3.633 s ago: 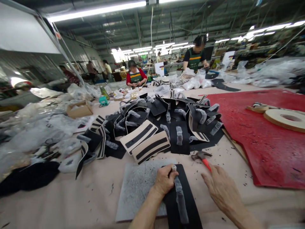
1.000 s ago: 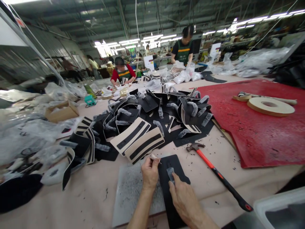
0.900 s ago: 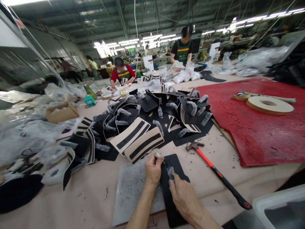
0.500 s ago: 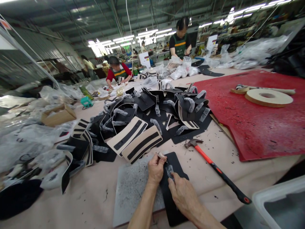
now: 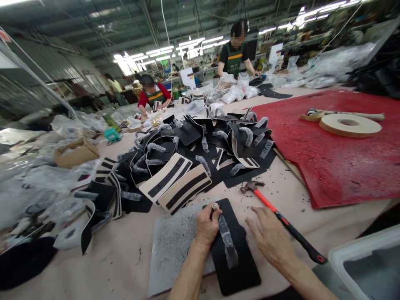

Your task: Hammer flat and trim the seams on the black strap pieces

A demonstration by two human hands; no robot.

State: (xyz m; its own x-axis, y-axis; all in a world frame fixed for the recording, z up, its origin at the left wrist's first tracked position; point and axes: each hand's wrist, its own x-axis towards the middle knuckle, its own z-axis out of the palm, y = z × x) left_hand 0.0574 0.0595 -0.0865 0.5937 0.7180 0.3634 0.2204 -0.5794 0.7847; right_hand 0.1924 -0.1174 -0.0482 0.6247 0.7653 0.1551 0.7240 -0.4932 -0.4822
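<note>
My left hand [image 5: 206, 224] is closed around a small metal punch [image 5: 215, 206], held upright on the top edge of a black flat piece [image 5: 240, 262]. That piece lies on a grey slab [image 5: 175, 250] and has a clear plastic-wrapped strip [image 5: 226, 239] down its middle. My right hand [image 5: 269, 238] hovers open to the right of the piece, fingers stretched toward a red-handled hammer [image 5: 281, 221] lying on the table. The fingertips are close to the handle but hold nothing.
A big heap of black and beige cut pieces [image 5: 193, 154] fills the table beyond the slab. A red sheet [image 5: 331, 162] with a tape roll [image 5: 350, 125] lies at right, plastic bags [image 5: 37, 183] at left, a white bin [image 5: 368, 266] at lower right. Two people work at the far end.
My right hand let go of the plastic strip and moved right toward the hammer handle. The strip now lies flat along the black piece. My left hand keeps the punch in place.
</note>
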